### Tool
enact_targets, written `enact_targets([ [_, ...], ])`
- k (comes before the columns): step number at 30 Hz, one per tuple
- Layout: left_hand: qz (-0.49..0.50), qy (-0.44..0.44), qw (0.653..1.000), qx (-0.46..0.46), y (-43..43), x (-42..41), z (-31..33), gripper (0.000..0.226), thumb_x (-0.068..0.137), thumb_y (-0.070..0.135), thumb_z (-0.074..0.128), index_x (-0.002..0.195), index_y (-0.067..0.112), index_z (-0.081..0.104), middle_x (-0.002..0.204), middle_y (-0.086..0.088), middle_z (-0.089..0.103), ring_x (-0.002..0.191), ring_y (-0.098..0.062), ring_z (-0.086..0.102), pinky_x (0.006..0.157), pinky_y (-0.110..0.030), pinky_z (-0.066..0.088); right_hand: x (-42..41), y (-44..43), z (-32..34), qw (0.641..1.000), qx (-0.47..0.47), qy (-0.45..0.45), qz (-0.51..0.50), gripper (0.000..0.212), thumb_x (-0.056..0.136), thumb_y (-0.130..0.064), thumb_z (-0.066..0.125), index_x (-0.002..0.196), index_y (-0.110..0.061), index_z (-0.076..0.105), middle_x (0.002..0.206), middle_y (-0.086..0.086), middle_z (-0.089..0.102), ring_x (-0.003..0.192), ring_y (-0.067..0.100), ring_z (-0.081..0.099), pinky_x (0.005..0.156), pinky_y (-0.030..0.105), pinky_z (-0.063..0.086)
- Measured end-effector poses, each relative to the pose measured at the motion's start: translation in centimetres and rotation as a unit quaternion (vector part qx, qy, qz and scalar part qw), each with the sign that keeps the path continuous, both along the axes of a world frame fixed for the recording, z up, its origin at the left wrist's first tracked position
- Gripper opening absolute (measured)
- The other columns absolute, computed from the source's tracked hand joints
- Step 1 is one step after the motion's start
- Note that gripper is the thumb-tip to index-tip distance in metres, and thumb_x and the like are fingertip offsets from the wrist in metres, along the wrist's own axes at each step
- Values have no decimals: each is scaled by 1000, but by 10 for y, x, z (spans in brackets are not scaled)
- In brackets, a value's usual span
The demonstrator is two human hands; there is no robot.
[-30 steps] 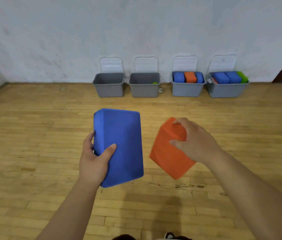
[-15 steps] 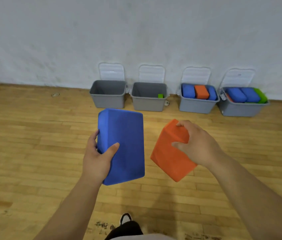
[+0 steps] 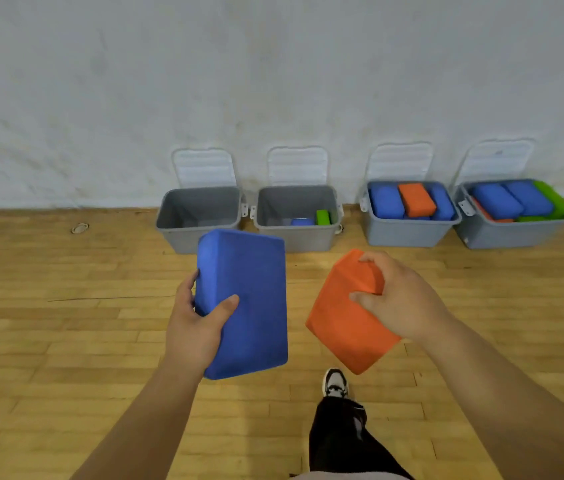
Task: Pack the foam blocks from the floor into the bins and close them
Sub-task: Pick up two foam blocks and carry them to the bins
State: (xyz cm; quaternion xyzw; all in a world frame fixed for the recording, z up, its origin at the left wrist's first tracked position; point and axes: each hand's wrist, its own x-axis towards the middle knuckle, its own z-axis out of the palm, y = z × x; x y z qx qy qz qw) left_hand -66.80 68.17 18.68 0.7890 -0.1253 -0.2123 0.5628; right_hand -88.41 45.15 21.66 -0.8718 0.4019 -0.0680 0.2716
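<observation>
So the four grey plastic bins (image 3: pixel 408 233) by the wall (image 3: pixel 273 81) are getting closer than a second ago. Left grip (image 3: pixel 194 323) is wrapping round the big blue foam block (image 3: pixel 253 299), right grip (image 3: pixel 398 299) is clutching the orange foam block (image 3: pixel 339 320), both mid-air; drop-off's probably next.

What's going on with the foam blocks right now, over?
Left hand grips rectangular blue foam block. Right hand grips rectangular orange foam block. Four grey plastic bins ahead, lids open. Nothing seen blocking the way.
</observation>
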Motion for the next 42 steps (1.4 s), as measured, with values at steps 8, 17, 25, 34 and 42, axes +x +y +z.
enact_targets([
  [8, 80, 4, 997, 15, -150, 117, -2, 79, 82, 43, 80, 147, 47, 35, 124, 9, 59, 105, -18, 64, 85, -44, 56, 162, -186, -7, 996, 19, 25, 79, 62, 82, -54, 72, 134, -47, 39, 136, -8, 53, 117, 19, 55, 95, 45, 51],
  [17, 106, 35, 993, 43, -281, 264, -22, 79, 82, 43, 81, 146, 50, 35, 125, 7, 58, 104, -20, 63, 88, -49, 56, 318, -335, -11, 995, 16, 26, 96, 64, 84, -51, 73, 137, -42, 40, 139, -6, 51, 119, 19, 54, 93, 40, 48],
  [25, -8, 26, 996, 88, -435, 442, -58, 79, 87, 39, 77, 152, 41, 32, 145, 3, 48, 111, -19, 54, 92, -44, 51, 423, -437, -67, 996, 65, 50, -35, 62, 84, -50, 73, 134, -47, 37, 131, -11, 51, 113, 18, 54, 96, 46, 50],
  [34, -76, 54, 981, 168, -583, 558, -91, 78, 87, 40, 77, 150, 46, 31, 142, 2, 48, 104, -21, 54, 80, -39, 48, 519, -544, -124, 990, 92, 52, -93, 61, 81, -48, 75, 132, -41, 43, 121, -8, 52, 111, 24, 54, 94, 47, 50],
  [42, 4, 95, 969, 229, -659, 598, -191, 80, 85, 42, 78, 149, 48, 31, 139, 9, 50, 111, -19, 57, 90, -41, 51, 607, -661, -254, 982, 150, 115, 8, 65, 82, -44, 77, 138, -30, 46, 141, -1, 46, 131, 27, 43, 109, 45, 37],
])
